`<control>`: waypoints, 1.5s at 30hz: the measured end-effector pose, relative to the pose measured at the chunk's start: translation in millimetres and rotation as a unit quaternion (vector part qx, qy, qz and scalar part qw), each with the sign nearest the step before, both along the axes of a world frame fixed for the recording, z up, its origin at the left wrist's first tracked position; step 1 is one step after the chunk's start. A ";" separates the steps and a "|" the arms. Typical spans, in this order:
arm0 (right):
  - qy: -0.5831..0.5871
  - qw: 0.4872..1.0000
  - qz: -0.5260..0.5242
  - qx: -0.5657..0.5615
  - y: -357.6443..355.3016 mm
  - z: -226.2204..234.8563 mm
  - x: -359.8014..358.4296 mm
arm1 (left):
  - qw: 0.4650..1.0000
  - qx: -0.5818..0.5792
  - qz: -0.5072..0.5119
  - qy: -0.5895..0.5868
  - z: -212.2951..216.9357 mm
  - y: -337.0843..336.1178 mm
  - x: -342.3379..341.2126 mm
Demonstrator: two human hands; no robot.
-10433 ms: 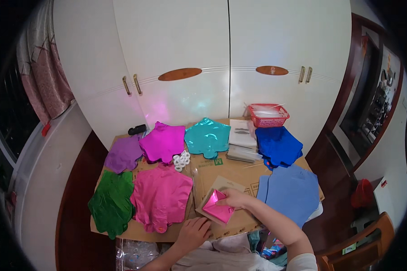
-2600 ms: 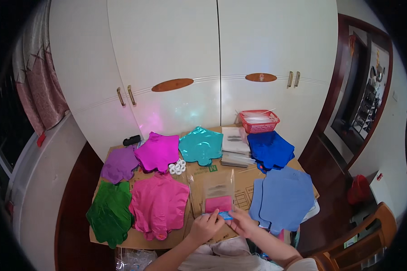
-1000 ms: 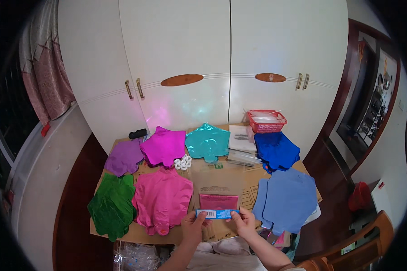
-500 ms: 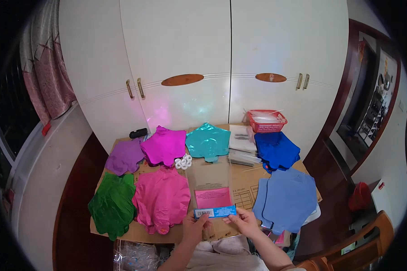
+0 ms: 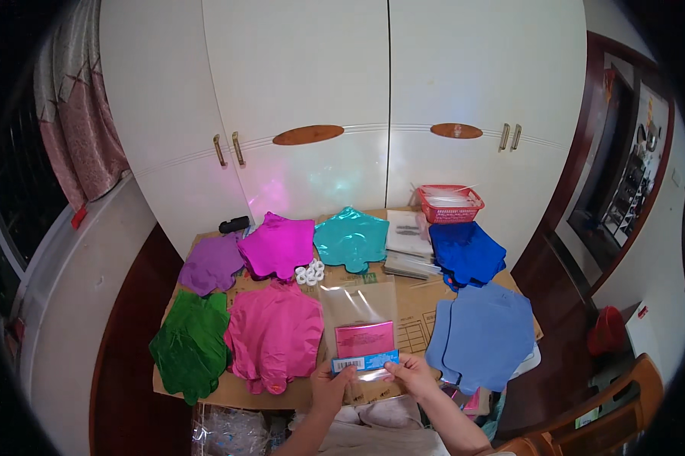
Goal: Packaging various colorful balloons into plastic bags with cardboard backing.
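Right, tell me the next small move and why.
Probably smooth down the near end of the clear plastic bag: it looks shiny and loose below the rectangular blue card strip, which the left hand and right hand pinch, just below the flat pink foil rectangle.

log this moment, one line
left hand: holding blue label, left end | right hand: holding its right end | clear bag: pink folded foil showing through

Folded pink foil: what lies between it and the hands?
In the head view, a blue strip lies between the pink foil and the left hand and right hand pinching it; shiny clear film runs along its near edge.
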State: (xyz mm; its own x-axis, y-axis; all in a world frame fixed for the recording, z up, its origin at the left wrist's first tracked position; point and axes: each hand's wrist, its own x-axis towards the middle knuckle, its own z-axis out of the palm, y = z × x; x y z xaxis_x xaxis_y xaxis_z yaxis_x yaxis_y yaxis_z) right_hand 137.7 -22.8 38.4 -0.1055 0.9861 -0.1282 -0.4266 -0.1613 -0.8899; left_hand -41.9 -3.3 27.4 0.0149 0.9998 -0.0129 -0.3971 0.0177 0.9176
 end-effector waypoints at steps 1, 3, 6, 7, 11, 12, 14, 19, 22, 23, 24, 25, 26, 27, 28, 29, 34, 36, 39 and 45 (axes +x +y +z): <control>-0.034 0.999 0.014 0.001 0.0 -1.8 3.9 | 1.000 0.005 0.001 0.006 -1.1 -0.7 0.5; -0.102 0.994 0.042 0.004 0.8 -9.1 11.8 | 1.000 0.007 -0.008 0.005 -6.9 -0.4 -2.2; -0.121 0.991 0.037 0.037 -3.0 -18.2 10.8 | 0.999 -0.016 -0.025 -0.027 1.0 -3.4 -0.2; -0.113 0.992 0.024 0.045 -3.5 -20.8 9.6 | 0.998 -0.027 -0.030 -0.043 4.6 -4.7 1.1; -0.096 0.993 -0.003 0.065 -10.2 -30.8 -3.2 | 0.990 -0.050 -0.059 -0.114 -8.6 -9.7 6.5; -0.095 0.993 -0.004 0.066 -12.8 -32.3 -7.2 | 0.990 -0.045 -0.064 -0.120 -11.1 -11.3 8.8; -0.107 0.992 0.003 0.065 -19.2 -30.8 -13.0 | 0.990 -0.041 -0.064 -0.116 -15.9 -13.8 8.7; -0.093 0.987 0.100 0.090 -10.8 -9.4 19.1 | 0.997 -0.046 -0.066 -0.008 -18.8 -10.4 -23.0; -0.035 0.996 0.035 0.069 3.9 36.4 42.1 | 0.988 -0.051 -0.113 0.096 -1.4 -15.0 -50.7; -0.021 0.999 0.001 0.032 7.7 60.3 43.9 | 0.986 -0.029 -0.122 0.109 -0.4 -16.9 -57.4; -0.086 0.995 0.029 0.032 12.1 67.4 47.8 | 0.983 -0.006 -0.136 0.122 -1.1 -19.0 -61.8; -0.149 0.987 0.057 0.032 15.8 70.9 52.1 | 0.979 0.018 -0.149 0.135 0.4 -20.5 -64.0; -0.211 0.973 0.085 0.031 18.0 72.3 55.1 | 0.979 0.018 -0.151 0.137 3.0 -21.3 -65.0; -0.223 0.970 0.090 0.033 19.8 72.1 56.0 | 0.978 0.018 -0.153 0.138 7.0 -22.0 -65.4; -0.236 0.966 0.096 0.036 21.7 71.8 55.8 | 0.978 0.017 -0.154 0.138 10.0 -22.4 -65.8; -0.249 0.962 0.102 0.038 22.1 71.4 55.8 | 0.979 0.012 -0.161 0.128 11.8 -22.4 -66.7; -0.151 0.978 0.139 0.032 18.7 67.0 54.7 | 0.976 -0.031 -0.182 0.111 -2.0 -18.7 -77.3; -0.130 0.981 0.144 0.028 17.4 63.2 54.3 | 0.977 -0.027 -0.186 0.104 -3.8 -18.8 -78.2; -0.118 0.981 0.151 0.021 17.2 59.3 55.6 | 0.978 -0.020 -0.186 0.092 -4.6 -18.5 -76.9; -0.112 0.974 0.193 0.043 21.9 52.6 61.0 | 0.979 -0.030 -0.181 0.093 1.4 -18.7 -74.3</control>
